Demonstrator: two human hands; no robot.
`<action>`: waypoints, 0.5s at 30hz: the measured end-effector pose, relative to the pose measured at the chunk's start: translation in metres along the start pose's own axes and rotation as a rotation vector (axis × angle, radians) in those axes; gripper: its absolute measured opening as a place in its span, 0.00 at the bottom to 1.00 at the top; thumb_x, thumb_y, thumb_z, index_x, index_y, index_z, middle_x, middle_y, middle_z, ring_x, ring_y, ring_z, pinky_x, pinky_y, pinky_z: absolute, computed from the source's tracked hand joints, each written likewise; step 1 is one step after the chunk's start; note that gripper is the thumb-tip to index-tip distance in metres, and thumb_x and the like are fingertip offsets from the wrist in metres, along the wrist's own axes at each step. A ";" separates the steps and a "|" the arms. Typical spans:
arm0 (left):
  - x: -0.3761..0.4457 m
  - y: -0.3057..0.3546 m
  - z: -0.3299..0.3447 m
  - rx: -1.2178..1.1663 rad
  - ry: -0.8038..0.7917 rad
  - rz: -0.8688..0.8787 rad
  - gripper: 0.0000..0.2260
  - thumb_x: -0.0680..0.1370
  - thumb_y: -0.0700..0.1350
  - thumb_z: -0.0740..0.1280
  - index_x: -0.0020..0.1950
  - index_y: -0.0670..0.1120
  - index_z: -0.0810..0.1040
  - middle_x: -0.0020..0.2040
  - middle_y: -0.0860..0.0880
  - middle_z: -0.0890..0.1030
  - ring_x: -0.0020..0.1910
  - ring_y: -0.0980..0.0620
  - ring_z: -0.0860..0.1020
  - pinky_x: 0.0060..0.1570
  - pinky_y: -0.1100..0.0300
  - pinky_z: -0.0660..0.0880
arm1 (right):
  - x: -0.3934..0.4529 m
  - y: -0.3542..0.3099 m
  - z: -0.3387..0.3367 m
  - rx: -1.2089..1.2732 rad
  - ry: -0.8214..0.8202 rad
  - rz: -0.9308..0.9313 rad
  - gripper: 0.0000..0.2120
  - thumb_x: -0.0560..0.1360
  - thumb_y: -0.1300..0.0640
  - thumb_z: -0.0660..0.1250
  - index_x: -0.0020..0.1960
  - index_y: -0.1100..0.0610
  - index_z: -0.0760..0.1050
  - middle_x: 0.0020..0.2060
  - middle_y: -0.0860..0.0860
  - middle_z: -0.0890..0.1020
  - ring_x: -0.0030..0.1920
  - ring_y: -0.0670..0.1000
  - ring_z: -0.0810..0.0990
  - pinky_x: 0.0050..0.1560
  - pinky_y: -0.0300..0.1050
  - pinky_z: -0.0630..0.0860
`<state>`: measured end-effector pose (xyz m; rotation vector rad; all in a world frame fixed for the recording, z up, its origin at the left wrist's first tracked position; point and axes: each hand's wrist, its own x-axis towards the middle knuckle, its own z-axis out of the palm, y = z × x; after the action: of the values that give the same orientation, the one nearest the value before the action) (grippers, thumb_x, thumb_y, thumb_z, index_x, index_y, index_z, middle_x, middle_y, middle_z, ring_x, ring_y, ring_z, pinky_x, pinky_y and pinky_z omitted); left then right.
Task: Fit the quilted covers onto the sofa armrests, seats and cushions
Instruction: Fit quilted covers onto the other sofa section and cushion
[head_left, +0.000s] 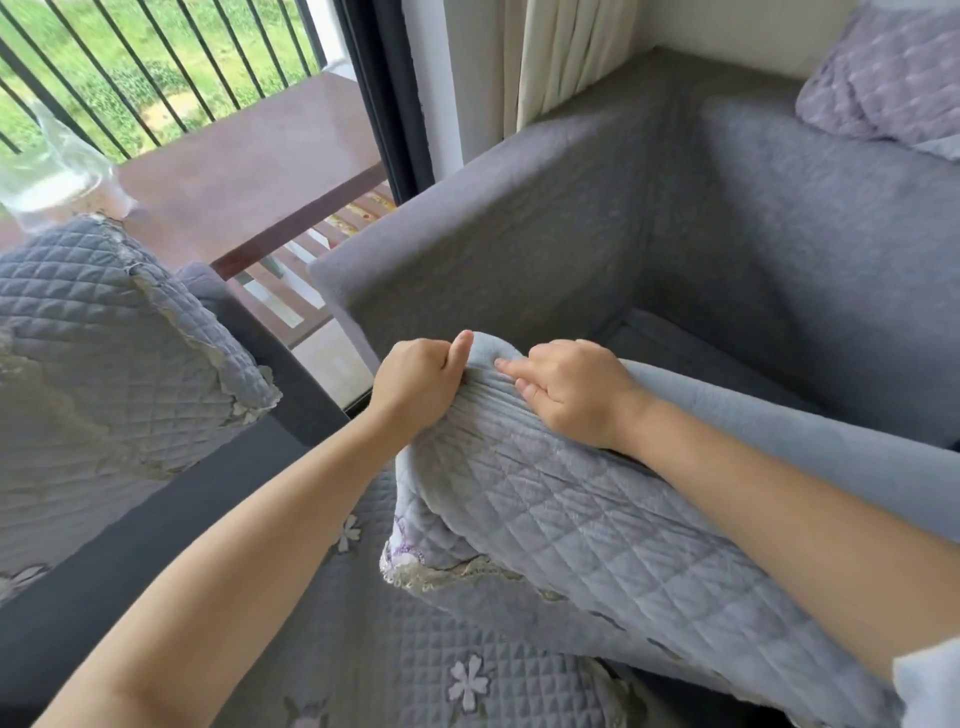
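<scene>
Two hands bunching a quilted cover (545, 499) over the grey sofa seat (727, 353), left hand (421, 384) and right hand (571, 389) both gripping its top edge, bare armrest (493, 228) just beyond, clear plastic bag (57, 161) holding something pale at far left

Left hand (421, 379): frame centre, fingers curled, thumb up (gripping cover (545, 499))
Right hand (569, 387): beside it, fingers curled into the same cover
Forearms: bare, reaching from lower frame

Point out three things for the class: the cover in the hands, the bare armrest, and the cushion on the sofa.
cover (545, 499): head view, on its quilted face below the hands.
armrest (493, 218): head view, on its grey top edge.
cushion (893, 78): head view, on its lilac quilted front.
</scene>
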<state>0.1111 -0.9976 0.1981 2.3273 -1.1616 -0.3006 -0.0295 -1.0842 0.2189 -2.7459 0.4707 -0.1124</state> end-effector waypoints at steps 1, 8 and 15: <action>0.006 0.001 0.002 0.007 -0.011 -0.005 0.25 0.81 0.52 0.53 0.25 0.43 0.62 0.26 0.48 0.67 0.31 0.49 0.67 0.38 0.57 0.65 | 0.001 0.002 0.000 -0.008 -0.017 0.015 0.36 0.68 0.44 0.38 0.69 0.52 0.68 0.54 0.55 0.78 0.58 0.54 0.74 0.55 0.43 0.65; 0.035 0.002 0.010 0.013 -0.037 -0.066 0.25 0.80 0.53 0.54 0.26 0.43 0.64 0.27 0.50 0.68 0.36 0.47 0.69 0.38 0.59 0.62 | 0.012 0.011 -0.001 -0.158 0.044 0.069 0.40 0.64 0.34 0.38 0.63 0.57 0.67 0.53 0.56 0.76 0.56 0.57 0.73 0.56 0.48 0.64; 0.015 -0.006 0.008 -0.021 0.039 -0.087 0.24 0.81 0.50 0.54 0.25 0.43 0.59 0.26 0.47 0.66 0.33 0.46 0.66 0.37 0.57 0.62 | -0.002 0.004 -0.003 -0.037 0.057 0.050 0.26 0.67 0.34 0.53 0.41 0.57 0.67 0.50 0.55 0.74 0.57 0.57 0.72 0.57 0.46 0.63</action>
<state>0.1214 -1.0097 0.1882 2.3583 -1.0357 -0.2960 -0.0326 -1.0880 0.2198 -2.7710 0.5626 -0.1711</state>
